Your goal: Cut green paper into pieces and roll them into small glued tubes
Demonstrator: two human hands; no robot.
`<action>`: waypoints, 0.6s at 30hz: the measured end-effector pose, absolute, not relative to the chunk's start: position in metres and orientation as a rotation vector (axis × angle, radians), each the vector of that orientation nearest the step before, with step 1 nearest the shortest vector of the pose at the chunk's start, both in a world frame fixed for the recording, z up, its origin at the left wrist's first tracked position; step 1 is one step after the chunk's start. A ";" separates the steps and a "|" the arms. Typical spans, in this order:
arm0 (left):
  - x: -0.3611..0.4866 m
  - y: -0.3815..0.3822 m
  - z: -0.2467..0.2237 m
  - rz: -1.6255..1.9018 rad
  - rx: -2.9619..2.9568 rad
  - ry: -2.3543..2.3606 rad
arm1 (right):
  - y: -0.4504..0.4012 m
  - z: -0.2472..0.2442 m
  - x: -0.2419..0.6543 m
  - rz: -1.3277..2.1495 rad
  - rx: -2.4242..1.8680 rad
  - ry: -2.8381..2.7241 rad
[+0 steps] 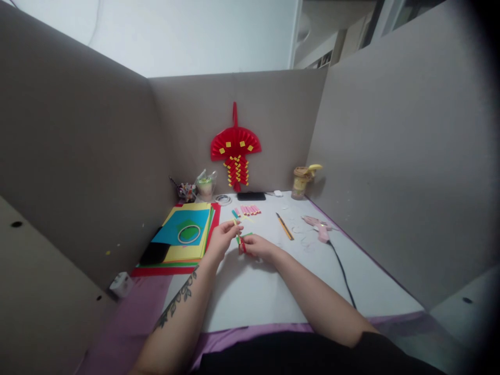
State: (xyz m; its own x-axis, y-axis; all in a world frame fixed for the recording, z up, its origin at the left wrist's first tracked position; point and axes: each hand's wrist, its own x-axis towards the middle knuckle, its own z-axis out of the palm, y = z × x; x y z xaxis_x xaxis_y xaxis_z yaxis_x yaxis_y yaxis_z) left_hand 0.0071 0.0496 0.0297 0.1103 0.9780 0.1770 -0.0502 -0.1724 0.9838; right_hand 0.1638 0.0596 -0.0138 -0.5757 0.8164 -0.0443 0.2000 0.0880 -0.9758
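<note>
My left hand [226,234] is closed in a pinch on a narrow yellow paper strip [236,227] above the white tabletop. Close beside it, my right hand [255,246] has its fingers closed round a small red object [243,245], too small to identify. A bit of green [248,236] shows at the right fingertips, and I cannot tell whether it is held. Just beyond the hands lies a row of small pink rolls [250,210] with a teal roll [235,214] at its left end.
Left lies a stack of coloured paper [183,219] with a ring [189,234] on top. A pencil [285,226] and a pink glue gun [318,227] with a black cord are right. Behind are a phone [251,196], a cup [300,182] and a red paper ornament [235,143] on the partition.
</note>
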 end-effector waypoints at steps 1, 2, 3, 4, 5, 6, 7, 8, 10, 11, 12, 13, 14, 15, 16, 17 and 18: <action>0.007 0.050 0.029 1.273 1.331 0.992 | 0.060 -0.014 0.164 1.519 -0.997 -1.842; 0.007 0.051 0.028 1.276 1.294 0.974 | 0.060 -0.015 0.163 1.522 -0.993 -1.842; 0.007 0.052 0.028 1.279 1.249 0.952 | 0.061 -0.015 0.163 1.529 -0.983 -1.843; 0.007 0.052 0.027 1.280 1.196 0.929 | 0.061 -0.014 0.163 1.537 -0.970 -1.845; 0.007 0.052 0.027 1.280 1.139 0.906 | 0.060 -0.014 0.162 1.546 -0.954 -1.844; 0.008 0.052 0.027 1.281 1.077 0.883 | 0.060 -0.013 0.162 1.557 -0.939 -1.838; 0.009 0.052 0.026 1.284 1.013 0.860 | 0.059 -0.011 0.162 1.571 -0.925 -1.832; 0.010 0.052 0.026 1.288 0.945 0.836 | 0.058 -0.010 0.162 1.591 -0.915 -1.828; 0.011 0.054 0.026 1.310 0.816 0.785 | 0.055 -0.007 0.162 1.640 -0.887 -1.839; 0.009 0.056 0.026 1.330 0.760 0.763 | 0.053 -0.006 0.162 1.667 -0.870 -1.856; 0.006 0.058 0.027 1.359 0.714 0.743 | 0.051 -0.005 0.162 1.690 -0.857 -1.875; 0.001 0.061 0.028 1.405 0.679 0.726 | 0.049 -0.004 0.161 1.701 -0.846 -1.895; -0.006 0.065 0.030 1.468 0.657 0.714 | 0.048 -0.004 0.159 1.692 -0.846 -1.911; -0.015 0.068 0.033 1.547 0.646 0.706 | 0.047 -0.004 0.157 1.661 -0.865 -1.914; -0.025 0.072 0.036 1.642 0.649 0.707 | 0.046 -0.004 0.154 1.602 -0.907 -1.901; -0.035 0.075 0.039 1.738 0.658 0.721 | 0.045 -0.005 0.149 1.513 -0.970 -1.873; -0.045 0.077 0.042 1.817 0.660 0.747 | 0.045 -0.006 0.144 1.401 -1.055 -1.833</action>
State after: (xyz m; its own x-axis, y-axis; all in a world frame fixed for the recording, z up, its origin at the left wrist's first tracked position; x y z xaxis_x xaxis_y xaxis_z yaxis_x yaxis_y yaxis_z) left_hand -0.0445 0.0768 0.0418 -0.3306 0.9387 0.0976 -0.5987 -0.2886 0.7472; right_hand 0.1443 0.0445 -0.0060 -0.5080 0.8613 -0.0080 0.2337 0.1289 -0.9637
